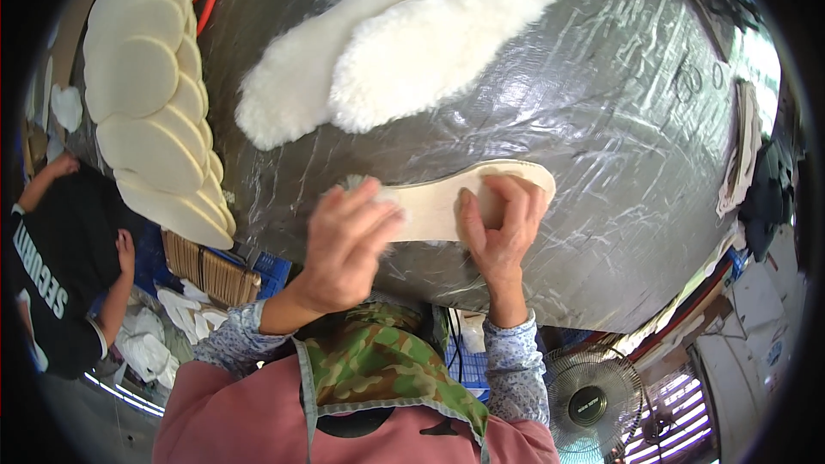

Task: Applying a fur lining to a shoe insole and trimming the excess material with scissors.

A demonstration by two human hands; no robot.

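A cream, sole-shaped insole [430, 213] lies flat on the dark table before me, its rounded end to the right. My right hand [503, 228] bears on that end, thumb and bent fingers curled together on the insole. Over the other end is my left hand [348, 245], blurred by motion, so its grip cannot be made out. Greyish-white fuzz [391, 204] shows beside its fingers; whether it is the insole's edge or a separate thing is unclear. Farther off, two fluffy white insoles [438, 51] rest side by side, one partly overlapping the other.
Overlapping cream sole pieces [142, 77] line the table's left side, near red-handled pliers [206, 9]. The table [619, 180] has a wrinkled, shiny dark cover. A fan [589, 404] stands below right. Another person in black [73, 266] is at the left.
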